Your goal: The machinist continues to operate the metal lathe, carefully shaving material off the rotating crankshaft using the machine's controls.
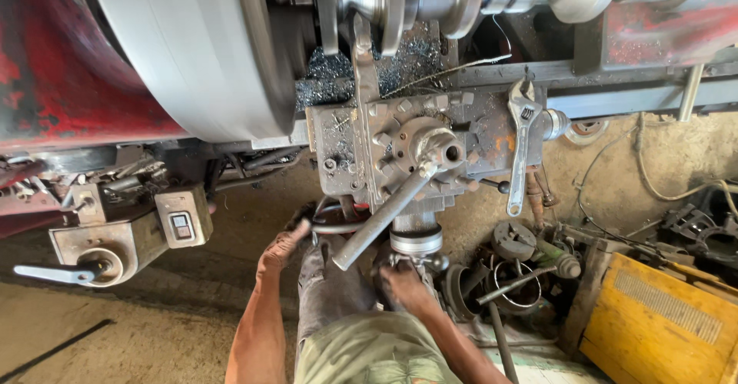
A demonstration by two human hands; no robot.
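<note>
Head view: both hands on a lathe carriage's feed controls.

The left hand [283, 247] closes on the dark handwheel [327, 219] under the tool post [400, 149]; the right hand [403, 285] seems to grip the cross-slide crank [419, 257], partly hidden, steadying the cut. A wrench [523, 142] rests within reach.

A small rectangular label plate [181, 226] sits on the face of the grey control box [183, 216] at the left of the scene, below the big spinning chuck. The plate is pale, with a darker square patch in its middle; its marks are too small to read. At the near right corner stands a yellow box-shaped case [653, 326], scuffed and dusty, with a ribbed, paler rectangular panel [666, 305] set into its top face. No screens or signs show elsewhere.
</note>
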